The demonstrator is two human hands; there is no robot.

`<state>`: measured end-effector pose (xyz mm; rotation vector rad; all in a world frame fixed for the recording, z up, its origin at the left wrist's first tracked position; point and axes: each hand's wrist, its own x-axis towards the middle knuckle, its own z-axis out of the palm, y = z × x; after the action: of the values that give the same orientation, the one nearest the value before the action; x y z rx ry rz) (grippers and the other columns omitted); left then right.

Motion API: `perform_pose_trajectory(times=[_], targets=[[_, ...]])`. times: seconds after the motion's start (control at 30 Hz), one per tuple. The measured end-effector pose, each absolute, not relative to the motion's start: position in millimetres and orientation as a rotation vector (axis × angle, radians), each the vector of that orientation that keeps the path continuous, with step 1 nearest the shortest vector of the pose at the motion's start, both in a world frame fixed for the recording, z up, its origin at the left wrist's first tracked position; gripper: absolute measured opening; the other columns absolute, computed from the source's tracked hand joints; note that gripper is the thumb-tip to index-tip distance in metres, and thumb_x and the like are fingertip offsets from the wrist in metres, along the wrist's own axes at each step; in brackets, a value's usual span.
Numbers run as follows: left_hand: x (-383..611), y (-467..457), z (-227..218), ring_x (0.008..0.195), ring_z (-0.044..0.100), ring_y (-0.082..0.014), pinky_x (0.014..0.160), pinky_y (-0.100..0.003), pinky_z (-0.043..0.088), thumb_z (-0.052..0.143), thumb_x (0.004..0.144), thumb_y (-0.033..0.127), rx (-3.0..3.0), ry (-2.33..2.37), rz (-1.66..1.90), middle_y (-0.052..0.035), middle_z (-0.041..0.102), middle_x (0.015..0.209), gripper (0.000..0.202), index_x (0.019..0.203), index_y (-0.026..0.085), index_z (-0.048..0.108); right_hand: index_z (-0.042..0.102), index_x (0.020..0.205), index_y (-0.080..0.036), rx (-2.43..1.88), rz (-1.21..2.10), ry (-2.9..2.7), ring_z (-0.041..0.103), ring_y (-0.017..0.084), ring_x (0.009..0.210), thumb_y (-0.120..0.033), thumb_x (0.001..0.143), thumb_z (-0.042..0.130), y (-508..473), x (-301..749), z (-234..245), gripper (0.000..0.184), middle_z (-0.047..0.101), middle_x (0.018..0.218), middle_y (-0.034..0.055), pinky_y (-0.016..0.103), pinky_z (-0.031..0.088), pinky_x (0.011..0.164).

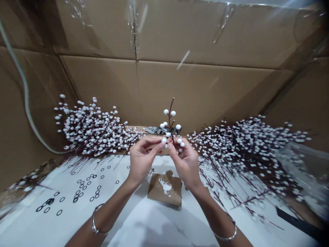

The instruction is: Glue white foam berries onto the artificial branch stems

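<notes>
Presently: berry sprig (169, 118) stands between left hand (143, 158) and right hand (187, 162), long axis near-upright, bare tip up | right nearer, closed around its lower end | left pinched narrow on 1 white berry (163, 140), sprig's left side

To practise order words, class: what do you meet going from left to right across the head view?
Pale cable, left heap of white-berried branches, left hand, held berry sprig, right hand, right heap of white-berried branches.
</notes>
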<state>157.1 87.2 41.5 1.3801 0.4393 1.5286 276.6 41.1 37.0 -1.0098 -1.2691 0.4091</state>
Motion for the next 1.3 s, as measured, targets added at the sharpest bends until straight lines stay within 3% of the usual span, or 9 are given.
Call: perform_pose_trajectory(times=[0.23,0.4,0.47,0.6,0.77,0.87,1.0,1.1,1.3], targets=[[153.4,90.8,44.1,0.089,0.070,-0.0179,0.077,-0.028,0.060,0.076,0.076,0.019,1.436,0.473,1.537,-0.0054,0.073,0.095,0.015,0.089,0.018,0.069,0.065,0.094,-0.022,-0.933,0.612,-1.199,0.063,0.015,0.086,-0.032,0.087,0.064,43.9,278.4,42.3,0.013,0.068,0.094,0.0026,0.027,0.049,0.074],[147.2,97.2,50.1,0.095,0.069,-0.0186,0.087,-0.031,0.056,0.078,0.074,0.021,1.477,0.478,1.431,-0.0059,0.071,0.107,0.051,0.120,0.024,0.056,0.069,0.095,-0.021,-0.889,0.768,-1.096,0.064,0.017,0.096,-0.033,0.082,0.070,47.6,282.6,43.7,0.017,0.071,0.101,0.0033,0.030,0.050,0.085],[144.6,100.8,50.6,0.099,0.068,-0.0186,0.087,-0.030,0.055,0.076,0.076,0.026,1.539,0.506,1.318,-0.0072,0.067,0.118,0.051,0.123,0.025,0.055,0.071,0.096,-0.021,-0.864,0.830,-1.018,0.064,0.017,0.095,-0.033,0.079,0.072,50.4,285.2,43.3,0.021,0.071,0.103,0.0038,0.028,0.051,0.082],[140.4,103.3,48.7,0.099,0.067,-0.0210,0.086,-0.031,0.053,0.065,0.085,0.037,1.782,0.525,0.872,-0.0080,0.070,0.109,0.026,0.105,0.020,0.068,0.072,0.094,-0.020,-0.843,0.979,-0.801,0.065,0.017,0.088,-0.035,0.070,0.079,55.4,290.4,45.4,0.029,0.071,0.105,0.0061,0.026,0.052,0.070],[141.2,96.0,46.5,0.091,0.068,-0.0235,0.082,-0.033,0.052,0.060,0.087,0.042,1.885,0.402,0.487,-0.0079,0.075,0.094,0.029,0.092,0.018,0.075,0.070,0.085,-0.021,-0.801,1.144,-0.670,0.062,0.013,0.071,-0.036,0.066,0.081,55.4,293.2,50.2,0.026,0.072,0.098,0.0029,0.025,0.051,0.063],[143.2,96.4,44.6,0.084,0.069,-0.0224,0.079,-0.032,0.052,0.060,0.087,0.042,1.801,0.384,0.464,-0.0102,0.075,0.090,0.031,0.086,0.015,0.075,0.069,0.089,-0.022,-0.778,1.184,-0.738,0.062,0.013,0.077,-0.034,0.070,0.076,51.6,295.0,54.7,0.023,0.071,0.106,0.0033,0.027,0.052,0.070],[143.1,104.0,40.9,0.076,0.070,-0.0210,0.075,-0.032,0.053,0.064,0.084,0.041,1.738,0.442,0.591,-0.0100,0.075,0.082,0.027,0.080,0.016,0.072,0.064,0.108,-0.023,-0.763,1.106,-0.926,0.062,0.021,0.105,-0.025,0.073,0.063,45.7,301.9,62.3,0.035,0.063,0.127,0.0055,0.036,0.052,0.085],[144.0,107.8,35.3,0.072,0.070,-0.0209,0.070,-0.031,0.054,0.064,0.083,0.040,1.815,0.530,0.658,-0.0085,0.075,0.077,0.025,0.078,0.017,0.072,0.060,0.115,-0.025,-0.770,0.972,-0.953,0.058,0.024,0.117,-0.030,0.078,0.062,44.6,307.4,64.4,0.038,0.062,0.127,0.0054,0.039,0.050,0.091],[153.2,104.3,22.9,0.072,0.070,-0.0207,0.069,-0.027,0.051,0.062,0.084,0.037,1.926,0.572,0.563,-0.0055,0.074,0.074,0.025,0.073,0.017,0.072,0.063,0.091,-0.023,-0.753,0.666,-0.762,0.064,0.018,0.102,-0.033,0.077,0.072,51.5,312.1,58.3,0.019,0.068,0.103,0.0024,0.037,0.048,0.094]])
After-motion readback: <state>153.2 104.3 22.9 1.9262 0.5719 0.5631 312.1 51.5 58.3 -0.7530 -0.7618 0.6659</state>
